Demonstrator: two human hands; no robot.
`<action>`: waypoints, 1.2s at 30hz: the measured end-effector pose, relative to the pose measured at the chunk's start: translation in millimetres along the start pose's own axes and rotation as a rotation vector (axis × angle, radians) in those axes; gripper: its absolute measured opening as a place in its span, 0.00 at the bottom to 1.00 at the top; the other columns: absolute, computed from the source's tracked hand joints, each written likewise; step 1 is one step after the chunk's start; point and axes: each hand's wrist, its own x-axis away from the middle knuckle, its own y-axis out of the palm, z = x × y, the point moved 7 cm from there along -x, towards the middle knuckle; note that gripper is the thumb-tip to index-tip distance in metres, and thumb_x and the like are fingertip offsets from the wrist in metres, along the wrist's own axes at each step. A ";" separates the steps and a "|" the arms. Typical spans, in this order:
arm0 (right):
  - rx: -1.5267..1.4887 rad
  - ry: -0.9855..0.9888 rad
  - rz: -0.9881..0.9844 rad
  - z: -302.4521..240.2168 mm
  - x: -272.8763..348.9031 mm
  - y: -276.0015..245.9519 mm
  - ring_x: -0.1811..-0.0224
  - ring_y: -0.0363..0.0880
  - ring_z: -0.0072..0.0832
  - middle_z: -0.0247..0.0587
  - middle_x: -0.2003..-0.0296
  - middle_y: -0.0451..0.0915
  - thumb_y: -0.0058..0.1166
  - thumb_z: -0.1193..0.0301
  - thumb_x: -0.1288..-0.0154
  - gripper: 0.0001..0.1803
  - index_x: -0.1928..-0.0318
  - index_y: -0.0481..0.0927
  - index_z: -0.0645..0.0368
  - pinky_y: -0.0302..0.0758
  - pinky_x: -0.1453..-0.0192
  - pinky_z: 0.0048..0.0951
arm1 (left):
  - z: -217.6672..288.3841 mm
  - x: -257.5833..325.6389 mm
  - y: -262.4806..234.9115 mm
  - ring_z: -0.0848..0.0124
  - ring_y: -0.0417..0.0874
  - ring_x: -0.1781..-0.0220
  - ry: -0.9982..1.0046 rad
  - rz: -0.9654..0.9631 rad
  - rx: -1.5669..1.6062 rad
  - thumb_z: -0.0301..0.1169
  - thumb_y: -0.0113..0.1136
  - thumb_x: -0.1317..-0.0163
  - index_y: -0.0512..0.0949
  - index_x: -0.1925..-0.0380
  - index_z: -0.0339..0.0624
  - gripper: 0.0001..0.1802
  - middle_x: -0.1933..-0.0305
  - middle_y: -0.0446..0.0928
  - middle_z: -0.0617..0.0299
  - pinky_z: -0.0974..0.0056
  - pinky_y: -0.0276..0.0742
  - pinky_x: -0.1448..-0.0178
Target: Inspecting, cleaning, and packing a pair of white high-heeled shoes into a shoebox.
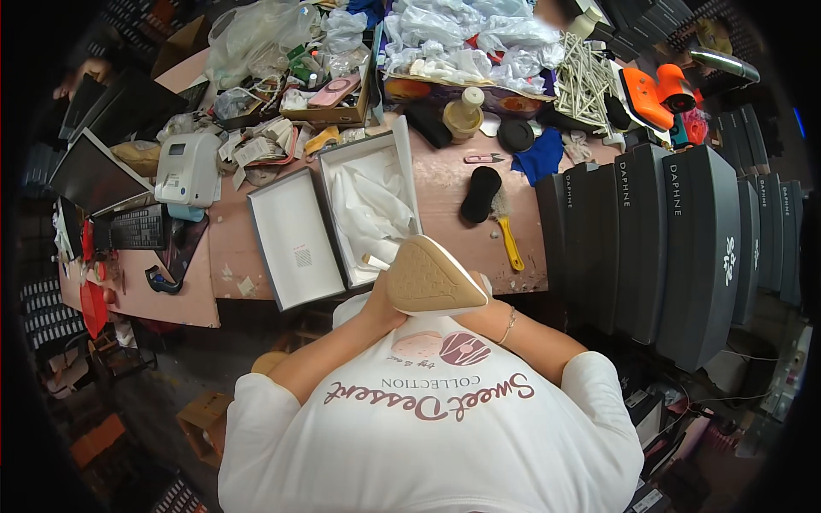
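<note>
Held up in front of my chest is a white high-heeled shoe [434, 275], its pointed tan sole turned to view and its thin heel toward the box. My left hand [383, 306] is closed round the heel side of it. Behind the toe side, my right hand [481, 315] also grips the shoe, most of its fingers hidden by the sole. Just beyond the hands lies an open grey shoe box [344, 224] lined with crumpled white tissue paper [369, 198]. Its lid [296, 239] rests inside up to the left.
A yellow-handled brush [509, 239], a black sponge [481, 195] and a pink cutter [485, 158] lie right of the box. Stacked dark shoe boxes [701, 248] wall off the right. Leftward are a label printer [186, 169], keyboard [132, 229] and monitor [98, 175].
</note>
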 end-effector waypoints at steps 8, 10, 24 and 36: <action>-0.087 -0.025 0.135 0.2 -0.3 -13.1 0.74 0.78 0.38 0.39 0.70 0.73 0.49 0.72 0.46 0.08 0.65 0.77 0.57 0.75 0.74 0.36 | -20.1 -1.2 -7.2 0.71 0.76 0.53 -0.187 0.175 0.694 0.36 0.54 0.38 0.70 0.56 0.48 0.12 0.56 0.72 0.63 0.60 0.74 0.45; -0.058 -0.049 0.148 1.9 -2.6 -0.3 0.74 0.78 0.37 0.39 0.70 0.73 0.49 0.72 0.46 0.07 0.66 0.77 0.57 0.75 0.74 0.36 | -25.5 -0.6 -8.0 0.70 0.76 0.54 -0.237 0.219 0.773 0.36 0.56 0.40 0.70 0.56 0.47 0.13 0.57 0.73 0.63 0.59 0.74 0.46; -0.048 -0.060 0.113 -5.0 -5.9 -3.7 0.75 0.78 0.36 0.38 0.70 0.73 0.49 0.72 0.47 0.06 0.68 0.77 0.58 0.75 0.74 0.34 | -12.0 2.3 2.4 0.70 0.76 0.52 -0.237 0.160 0.757 0.32 0.57 0.41 0.70 0.54 0.47 0.14 0.55 0.73 0.62 0.59 0.75 0.47; -0.010 -0.076 -0.031 -4.2 -0.6 -5.9 0.76 0.78 0.36 0.39 0.73 0.73 0.49 0.73 0.49 0.05 0.73 0.77 0.60 0.75 0.76 0.34 | -5.1 8.2 -8.8 0.72 0.74 0.50 0.027 0.079 -0.163 0.25 0.58 0.42 0.71 0.51 0.45 0.18 0.53 0.73 0.63 0.66 0.72 0.47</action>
